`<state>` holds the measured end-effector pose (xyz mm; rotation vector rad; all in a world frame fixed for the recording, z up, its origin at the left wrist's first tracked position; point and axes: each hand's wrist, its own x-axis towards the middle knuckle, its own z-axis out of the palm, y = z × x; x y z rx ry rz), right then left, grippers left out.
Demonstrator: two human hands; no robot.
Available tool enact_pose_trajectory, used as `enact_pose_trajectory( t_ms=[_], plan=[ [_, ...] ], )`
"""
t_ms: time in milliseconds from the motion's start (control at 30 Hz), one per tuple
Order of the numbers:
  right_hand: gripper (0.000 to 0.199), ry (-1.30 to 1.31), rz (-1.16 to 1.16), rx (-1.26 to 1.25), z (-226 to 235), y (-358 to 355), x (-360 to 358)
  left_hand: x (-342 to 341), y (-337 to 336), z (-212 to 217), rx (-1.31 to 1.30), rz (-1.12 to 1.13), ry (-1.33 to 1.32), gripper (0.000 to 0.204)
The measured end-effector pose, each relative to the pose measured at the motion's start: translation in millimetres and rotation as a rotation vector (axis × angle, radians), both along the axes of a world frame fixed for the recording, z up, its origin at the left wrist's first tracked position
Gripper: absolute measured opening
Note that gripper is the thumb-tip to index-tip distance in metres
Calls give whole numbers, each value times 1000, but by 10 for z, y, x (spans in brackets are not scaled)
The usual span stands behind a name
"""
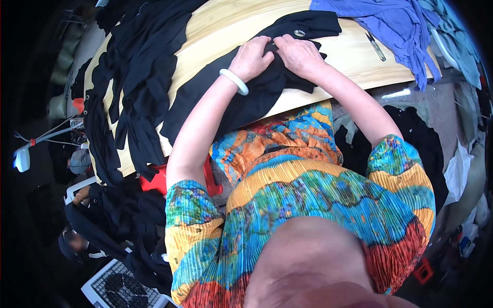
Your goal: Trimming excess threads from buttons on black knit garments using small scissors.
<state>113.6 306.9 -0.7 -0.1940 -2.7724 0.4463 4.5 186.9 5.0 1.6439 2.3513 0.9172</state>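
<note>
A black garment [251, 102] lies spread over the pale wooden table, in front of my body. My left hand [250, 57], a pale bangle [235, 82] on its wrist, rests on the cloth with its fingertips pinched into it. Close beside it, my right hand [299, 55] also pinches the black cloth. The two sets of fingertips nearly meet; what lies exactly beneath them is hidden. Just beyond my right hand, a small shiny oval piece [299, 33] shows against the black cloth.
Several black garments [144, 56] drape over the table's left side. Thread snips [375, 47] lie on the wooden table [349, 56] to the right, near a purple pleated garment [385, 25]. A red stool [213, 177] stands below the near edge; dark cloth [416, 133] lies at right.
</note>
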Motion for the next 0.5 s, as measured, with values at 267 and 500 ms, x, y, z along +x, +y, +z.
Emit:
enact_pose_trajectory(
  t_ms=[267, 500],
  plan=[
    [20, 7, 97, -173, -13, 165, -22, 60, 37, -29, 92, 119, -84, 32],
    [26, -160, 122, -453, 70, 261, -47, 44, 29, -40, 66, 241, -384, 29]
  ],
)
